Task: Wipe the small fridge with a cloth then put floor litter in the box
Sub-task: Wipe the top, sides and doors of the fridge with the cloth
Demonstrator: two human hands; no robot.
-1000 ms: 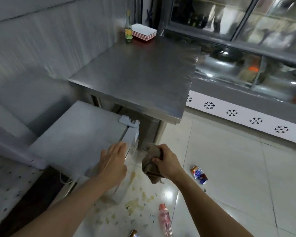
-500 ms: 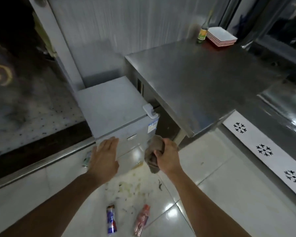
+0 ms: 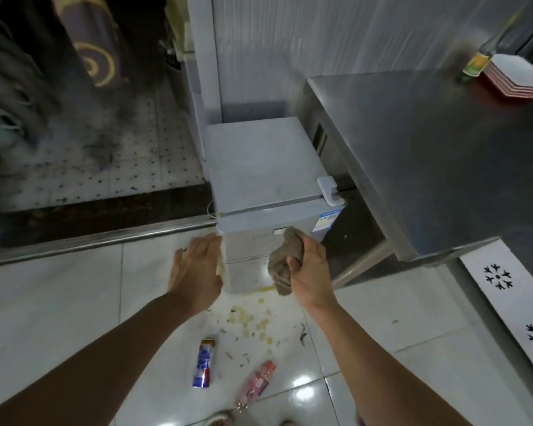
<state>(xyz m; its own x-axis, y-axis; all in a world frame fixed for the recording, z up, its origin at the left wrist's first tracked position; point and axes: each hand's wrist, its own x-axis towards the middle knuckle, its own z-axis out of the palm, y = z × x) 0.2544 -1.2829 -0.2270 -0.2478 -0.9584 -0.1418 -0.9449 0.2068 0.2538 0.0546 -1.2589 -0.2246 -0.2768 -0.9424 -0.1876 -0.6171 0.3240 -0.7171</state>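
Dim, bluish light around me; ceiling lamps glare off the glossy white floor tiles (image 3: 305,392) near right. Far corners smear with motion blur, edges bending.

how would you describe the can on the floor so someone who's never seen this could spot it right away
Start at the small grey fridge beside the steel table, then look down the white tiled floor past the scattered food scraps. The blue, red and white drink can lies there on its side, left of a pink plastic bottle; it is shorter, metal and mostly blue.
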